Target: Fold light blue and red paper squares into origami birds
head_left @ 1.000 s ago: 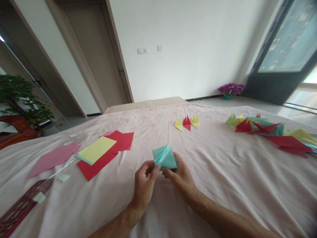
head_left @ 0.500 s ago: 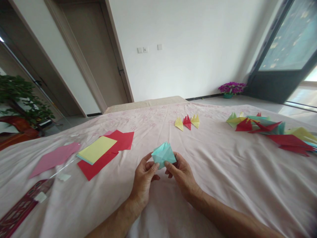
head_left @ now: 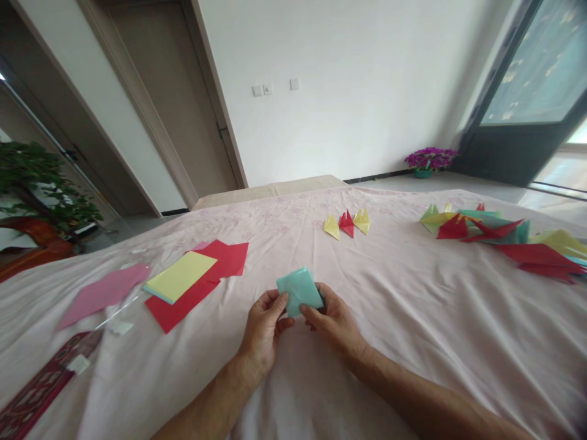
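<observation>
A folded square of turquoise origami paper point(head_left: 299, 291) is held just above the cloth, near the middle of the head view. My left hand point(head_left: 263, 324) pinches its left corner, thumb on top and fingers beneath. On the right side, my right hand point(head_left: 337, 318) grips the same paper, its thumb pressed on the lower edge. The fingers under the paper are partly hidden. Beyond the hands stand three small folded paper figures, a red one point(head_left: 347, 224) between two yellow ones point(head_left: 331, 227).
A pale pink cloth point(head_left: 403, 342) covers the surface. At left lie yellow paper point(head_left: 183, 276), red sheets point(head_left: 232, 260), pink paper point(head_left: 103, 295) and a dark red patterned package point(head_left: 41, 388). Several folded paper pieces point(head_left: 498, 231) are heaped at right. Purple flowers point(head_left: 431, 158) stand by the wall.
The turquoise paper showed creased, raised flaps earlier; now a smoother square face is toward me. Both hands keep hold of it, with small shifts of the thumbs.
</observation>
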### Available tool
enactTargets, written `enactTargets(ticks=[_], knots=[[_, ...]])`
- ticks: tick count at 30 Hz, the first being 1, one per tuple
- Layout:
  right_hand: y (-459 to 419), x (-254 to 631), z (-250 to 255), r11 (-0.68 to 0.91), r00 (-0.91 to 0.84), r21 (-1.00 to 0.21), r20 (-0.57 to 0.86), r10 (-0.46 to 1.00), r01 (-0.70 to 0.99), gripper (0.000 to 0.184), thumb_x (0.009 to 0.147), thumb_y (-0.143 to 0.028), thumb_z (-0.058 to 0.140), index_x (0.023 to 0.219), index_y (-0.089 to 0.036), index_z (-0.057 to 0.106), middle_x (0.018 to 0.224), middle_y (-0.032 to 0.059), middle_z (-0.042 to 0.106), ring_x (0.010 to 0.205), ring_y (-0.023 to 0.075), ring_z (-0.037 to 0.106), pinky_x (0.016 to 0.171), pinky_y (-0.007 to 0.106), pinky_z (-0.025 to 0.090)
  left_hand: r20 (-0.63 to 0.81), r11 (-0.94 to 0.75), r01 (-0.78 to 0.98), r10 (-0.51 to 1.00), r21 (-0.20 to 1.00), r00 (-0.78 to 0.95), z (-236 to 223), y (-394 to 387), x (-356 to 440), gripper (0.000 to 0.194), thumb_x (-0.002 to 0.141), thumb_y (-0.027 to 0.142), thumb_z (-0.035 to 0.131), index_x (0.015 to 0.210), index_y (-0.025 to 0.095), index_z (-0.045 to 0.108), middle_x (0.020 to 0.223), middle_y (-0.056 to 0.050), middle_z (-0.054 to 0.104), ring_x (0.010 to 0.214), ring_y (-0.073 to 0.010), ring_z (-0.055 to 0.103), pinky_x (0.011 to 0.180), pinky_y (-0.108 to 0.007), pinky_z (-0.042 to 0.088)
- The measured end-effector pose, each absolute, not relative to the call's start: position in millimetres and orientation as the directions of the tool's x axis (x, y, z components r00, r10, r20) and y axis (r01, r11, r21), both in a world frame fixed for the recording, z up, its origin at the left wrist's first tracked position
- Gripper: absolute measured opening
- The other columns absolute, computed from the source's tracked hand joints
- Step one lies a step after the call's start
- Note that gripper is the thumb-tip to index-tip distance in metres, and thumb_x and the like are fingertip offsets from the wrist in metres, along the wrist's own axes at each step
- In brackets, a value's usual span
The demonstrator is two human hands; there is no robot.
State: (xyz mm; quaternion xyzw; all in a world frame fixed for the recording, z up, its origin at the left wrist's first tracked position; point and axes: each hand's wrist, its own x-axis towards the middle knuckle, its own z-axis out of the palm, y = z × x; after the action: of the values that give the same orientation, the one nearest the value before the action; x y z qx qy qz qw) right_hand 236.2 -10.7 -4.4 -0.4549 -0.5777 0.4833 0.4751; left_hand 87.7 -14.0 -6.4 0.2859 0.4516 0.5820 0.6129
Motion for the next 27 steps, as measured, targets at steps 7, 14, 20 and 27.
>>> enactTargets(ticks=[7, 14, 20, 27], knots=[[-9, 237, -7, 0.101, -0.118, -0.995, 0.101, 0.988, -0.010, 0.027, 0.079, -0.030, 0.061, 0.103, -0.018, 0.055, 0.072, -0.0019, 0.059, 0.059, 0.0137, 0.057, 0.053, 0.026, 0.048, -0.264, 0.231, -0.520, 0.964, 0.822, 0.011, -9, -20, 93, 0.037, 0.063, 0.029, 0.087, 0.089, 0.014, 0.066, 0.087, -0.003, 0.068, 0.070, -0.0097, 0.064, 0.057, -0.017, 0.056], [-13, 239, -3, 0.266, -0.128, -0.964, 0.267, 0.955, -0.025, 0.057, 0.073, -0.034, 0.073, 0.124, -0.022, 0.050, 0.100, 0.0039, 0.060, 0.071, 0.0137, 0.058, 0.058, 0.025, 0.048, -0.310, 0.281, -0.659, 0.948, 0.698, 0.076, -11, -16, 87, 0.022, 0.068, 0.018, 0.083, 0.079, 0.014, 0.065, 0.076, -0.001, 0.069, 0.065, -0.0099, 0.066, 0.058, -0.015, 0.057], [-15, 246, 0, 0.358, -0.055, -0.930, 0.355, 0.933, 0.077, 0.042, 0.085, -0.035, 0.062, 0.125, -0.026, 0.053, 0.105, 0.0049, 0.058, 0.077, 0.0148, 0.058, 0.064, 0.027, 0.048, -0.386, 0.355, -0.672, 0.916, 0.650, 0.112, -11, -12, 82, 0.019, 0.074, 0.009, 0.075, 0.090, 0.013, 0.066, 0.080, -0.005, 0.071, 0.068, -0.0145, 0.070, 0.055, -0.016, 0.058], [-11, 246, -6, 0.280, -0.081, -0.960, 0.278, 0.957, 0.017, 0.034, 0.088, -0.036, 0.059, 0.120, -0.025, 0.057, 0.095, 0.0028, 0.063, 0.078, 0.0163, 0.059, 0.069, 0.029, 0.048, -0.431, 0.420, -0.691, 0.886, 0.588, 0.172, -7, -14, 82, 0.012, 0.079, 0.006, 0.069, 0.090, 0.010, 0.066, 0.084, -0.009, 0.073, 0.071, -0.0167, 0.072, 0.054, -0.017, 0.059]])
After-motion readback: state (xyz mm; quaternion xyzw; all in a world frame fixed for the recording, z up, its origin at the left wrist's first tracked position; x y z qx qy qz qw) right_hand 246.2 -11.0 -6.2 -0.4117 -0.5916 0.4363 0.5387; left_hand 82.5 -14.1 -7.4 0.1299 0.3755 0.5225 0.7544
